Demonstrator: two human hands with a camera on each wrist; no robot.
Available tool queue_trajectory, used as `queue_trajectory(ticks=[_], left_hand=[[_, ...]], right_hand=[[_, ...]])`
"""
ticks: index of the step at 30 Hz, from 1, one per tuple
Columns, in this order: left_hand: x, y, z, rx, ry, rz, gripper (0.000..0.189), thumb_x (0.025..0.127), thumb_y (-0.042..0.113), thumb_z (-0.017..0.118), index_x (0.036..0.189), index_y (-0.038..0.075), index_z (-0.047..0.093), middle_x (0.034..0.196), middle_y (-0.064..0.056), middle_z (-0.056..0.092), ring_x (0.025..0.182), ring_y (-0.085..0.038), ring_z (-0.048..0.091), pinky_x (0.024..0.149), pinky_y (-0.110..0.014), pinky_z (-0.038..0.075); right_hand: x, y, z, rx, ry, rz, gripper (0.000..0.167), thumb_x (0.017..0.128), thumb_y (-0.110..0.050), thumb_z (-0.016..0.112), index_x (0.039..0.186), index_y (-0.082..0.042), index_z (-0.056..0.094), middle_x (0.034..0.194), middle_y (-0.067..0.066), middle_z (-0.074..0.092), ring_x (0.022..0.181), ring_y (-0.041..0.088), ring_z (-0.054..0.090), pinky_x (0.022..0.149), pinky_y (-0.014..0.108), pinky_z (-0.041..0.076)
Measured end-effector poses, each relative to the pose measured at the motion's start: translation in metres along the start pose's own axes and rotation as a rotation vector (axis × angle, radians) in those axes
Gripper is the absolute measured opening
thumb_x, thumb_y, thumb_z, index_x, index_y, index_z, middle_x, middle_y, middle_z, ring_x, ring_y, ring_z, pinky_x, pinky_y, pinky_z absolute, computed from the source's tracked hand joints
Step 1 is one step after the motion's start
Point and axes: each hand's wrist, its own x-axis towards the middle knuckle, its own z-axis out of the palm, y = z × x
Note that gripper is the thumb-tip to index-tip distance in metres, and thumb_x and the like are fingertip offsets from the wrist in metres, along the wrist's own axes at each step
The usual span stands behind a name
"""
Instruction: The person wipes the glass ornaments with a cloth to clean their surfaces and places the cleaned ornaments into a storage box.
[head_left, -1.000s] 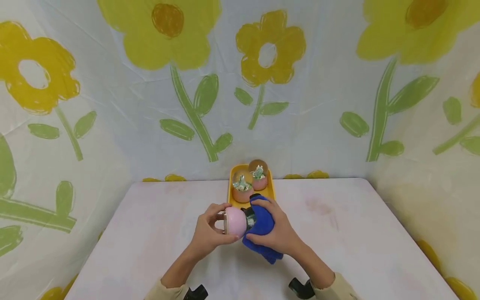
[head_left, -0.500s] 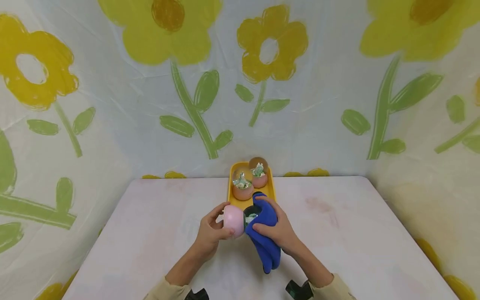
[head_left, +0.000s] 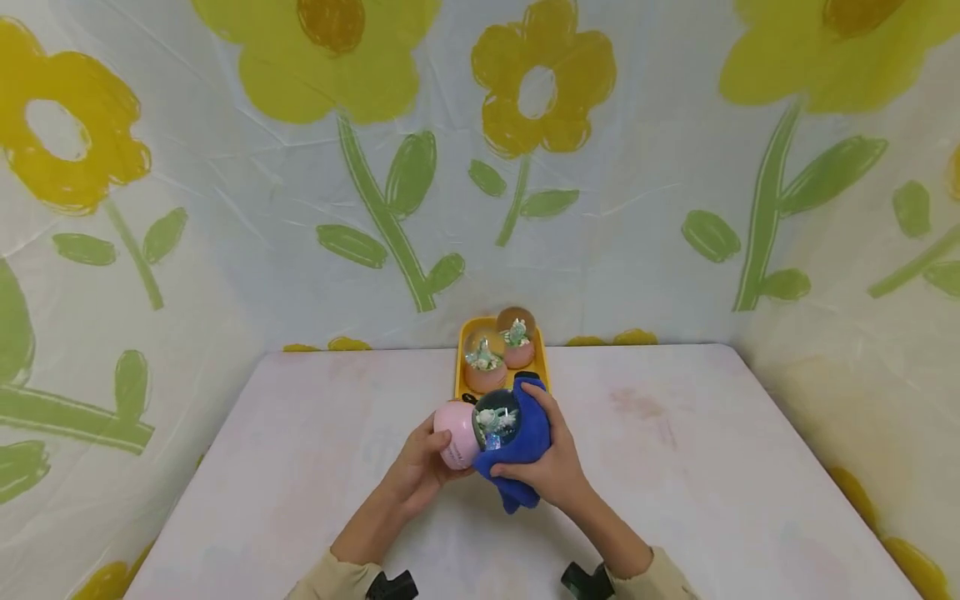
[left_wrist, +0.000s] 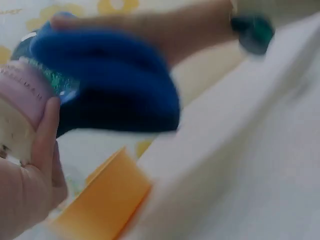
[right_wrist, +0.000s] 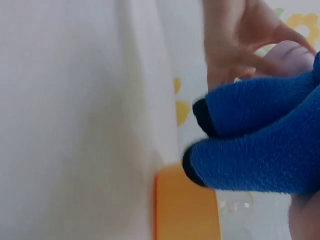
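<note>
A snow globe (head_left: 497, 417) with a pink base is held sideways above the table, its glass ball facing right. My left hand (head_left: 422, 467) grips the pink base (left_wrist: 22, 90), thumb over its front. Around the right side of the glass, my right hand (head_left: 553, 458) holds a blue cloth (head_left: 529, 433) against the ball. Pale green and white figures show inside the uncovered part of the glass. In the right wrist view, folds of the cloth (right_wrist: 260, 150) hang with dark edges and hide most of the globe.
Just beyond the hands, a yellow tray (head_left: 459, 379) stands on the white table (head_left: 337, 433). Two more snow globes, one at the front left (head_left: 485, 362) and one at the back right (head_left: 517, 337), stand upright in it. A flower-patterned cloth wall (head_left: 600, 275) rises behind the table.
The globe has been turned so more of its glass and figures show. My left thumb has moved onto the front of the base. The cloth has shifted round the ball's right side.
</note>
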Motion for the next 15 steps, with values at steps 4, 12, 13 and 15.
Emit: queue_trajectory(ticks=[4,12,13,15], left_hand=[[-0.003,0.014,-0.006,0.242,-0.045,0.175,0.058,0.083,0.003,0.069,0.137,0.009,0.049,0.131,-0.013,0.046,0.106,-0.030,0.056,0.082,-0.046,0.054],[-0.002,0.071,0.007,0.927,-0.309,0.416,0.075,0.064,0.005,0.091,0.131,0.006,0.057,0.120,-0.011,0.048,0.108,-0.031,0.051,0.065,-0.042,0.058],[-0.002,0.080,0.014,1.003,-0.345,0.422,0.075,0.062,0.006,0.092,0.129,0.006,0.059,0.119,-0.010,0.049,0.108,-0.030,0.051,0.064,-0.041,0.058],[-0.001,0.097,0.029,1.087,-0.410,0.428,0.073,0.061,0.005,0.092,0.127,0.004,0.060,0.119,-0.009,0.048,0.107,-0.027,0.050,0.064,-0.039,0.057]], right_hand=[[-0.001,-0.009,-0.001,0.106,-0.056,0.161,0.093,0.071,-0.028,0.088,0.146,-0.026,0.034,0.138,0.015,0.042,0.121,0.043,0.043,0.088,0.056,0.048],[0.008,-0.030,-0.013,-0.005,-0.276,0.223,0.088,0.070,-0.027,0.089,0.142,-0.035,0.039,0.134,0.009,0.048,0.113,0.036,0.051,0.083,0.049,0.050],[0.010,-0.033,-0.014,-0.044,-0.301,0.217,0.088,0.070,-0.029,0.089,0.142,-0.037,0.039,0.133,0.007,0.048,0.112,0.034,0.051,0.083,0.049,0.050],[0.016,-0.038,-0.017,-0.088,-0.345,0.221,0.087,0.070,-0.030,0.088,0.141,-0.038,0.039,0.133,0.005,0.049,0.113,0.032,0.052,0.084,0.049,0.050]])
